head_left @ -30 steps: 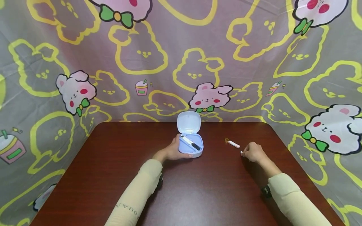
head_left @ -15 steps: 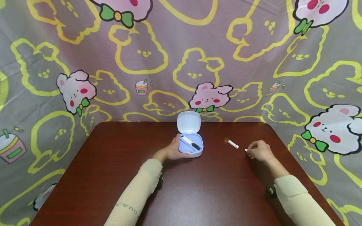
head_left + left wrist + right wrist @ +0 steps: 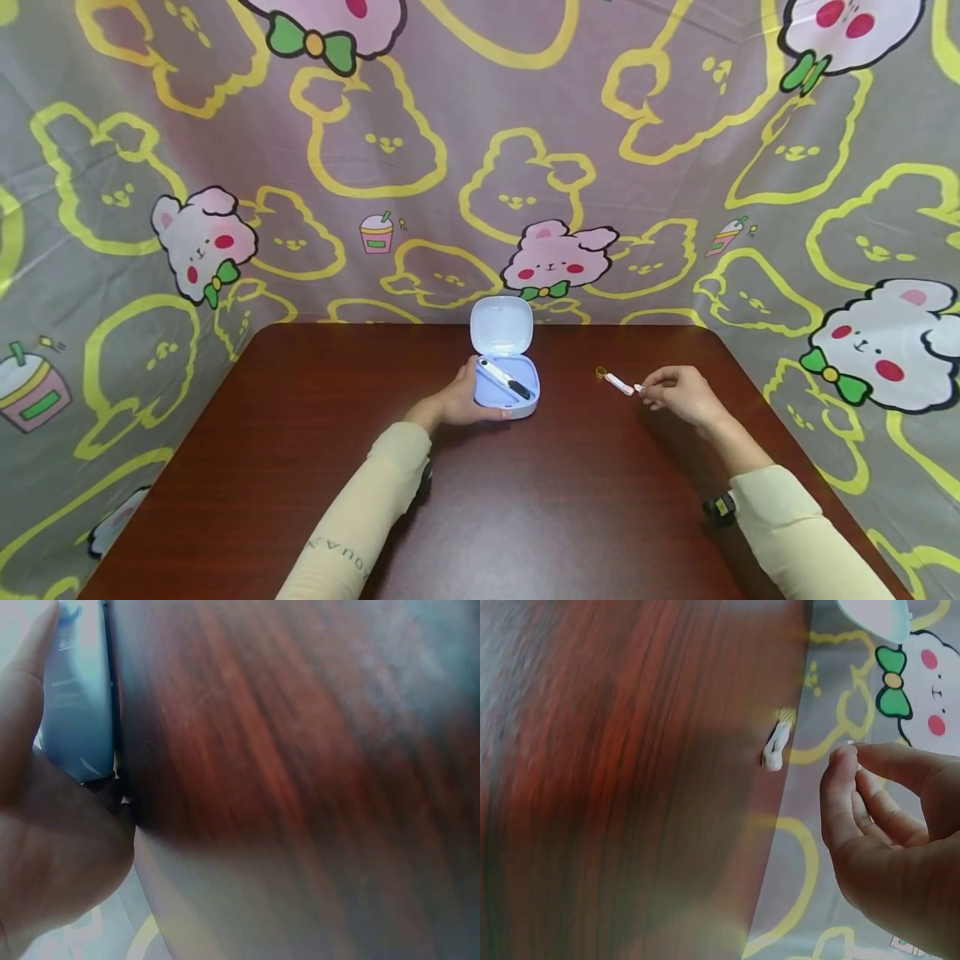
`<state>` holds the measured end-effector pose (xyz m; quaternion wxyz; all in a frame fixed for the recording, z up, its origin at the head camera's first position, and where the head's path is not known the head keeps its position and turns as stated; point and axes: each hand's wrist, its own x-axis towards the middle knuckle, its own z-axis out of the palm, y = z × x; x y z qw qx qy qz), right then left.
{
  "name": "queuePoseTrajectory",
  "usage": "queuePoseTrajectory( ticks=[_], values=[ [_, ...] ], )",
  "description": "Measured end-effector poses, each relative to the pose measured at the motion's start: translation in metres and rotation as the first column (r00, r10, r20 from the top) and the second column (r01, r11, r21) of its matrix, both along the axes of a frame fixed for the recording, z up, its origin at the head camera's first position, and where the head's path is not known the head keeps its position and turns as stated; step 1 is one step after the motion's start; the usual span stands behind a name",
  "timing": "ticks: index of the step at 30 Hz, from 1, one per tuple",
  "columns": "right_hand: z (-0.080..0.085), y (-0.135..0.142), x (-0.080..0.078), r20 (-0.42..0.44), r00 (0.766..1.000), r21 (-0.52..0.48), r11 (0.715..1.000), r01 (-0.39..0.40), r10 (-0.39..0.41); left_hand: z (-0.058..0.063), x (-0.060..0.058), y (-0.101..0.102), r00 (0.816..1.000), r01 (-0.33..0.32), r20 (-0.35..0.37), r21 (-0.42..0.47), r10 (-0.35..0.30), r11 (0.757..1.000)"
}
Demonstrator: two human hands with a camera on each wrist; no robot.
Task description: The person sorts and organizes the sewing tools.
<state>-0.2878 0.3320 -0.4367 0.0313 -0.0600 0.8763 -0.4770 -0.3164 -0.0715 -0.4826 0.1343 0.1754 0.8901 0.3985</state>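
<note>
An open light-blue case (image 3: pixel 501 323) stands near the back of the table with its lid upright. Inside lies a slim white-and-black tool (image 3: pixel 495 372), set diagonally. My left hand (image 3: pixel 459 402) grips the case from its left side, thumb along the front; the case wall (image 3: pixel 79 705) also shows in the left wrist view. To the right, my right hand (image 3: pixel 684 395) pinches a small white piece (image 3: pixel 638 387) between thumb and fingertips; its kind is too small to tell. Just left of it lies a short white strap (image 3: pixel 619 383) with a gold ring (image 3: pixel 601 372).
The reddish-brown wooden table (image 3: pixel 525 508) extends toward me. A patterned cloth (image 3: pixel 420 108) hangs behind it and along both sides, close to the case's lid. A dark band (image 3: pixel 722 509) sits at my right wrist.
My right hand shifted right with the white piece, then came back left and farther from me, closer to the strap. The left hand and the case stayed put.
</note>
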Motion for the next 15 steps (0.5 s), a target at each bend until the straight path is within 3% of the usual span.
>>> queuePoseTrajectory(
  ticks=[7,15],
  values=[
    [0.0,-0.014,0.0,0.033,0.998,-0.087,0.995,-0.048,0.051,0.0,0.0,0.0,1.0,-0.004,0.006,0.005,0.004,1.0],
    [0.001,-0.034,0.002,0.042,0.995,-0.115,0.99,-0.088,0.093,0.0,0.0,0.0,1.0,-0.001,0.002,0.005,0.001,1.0]
  ],
)
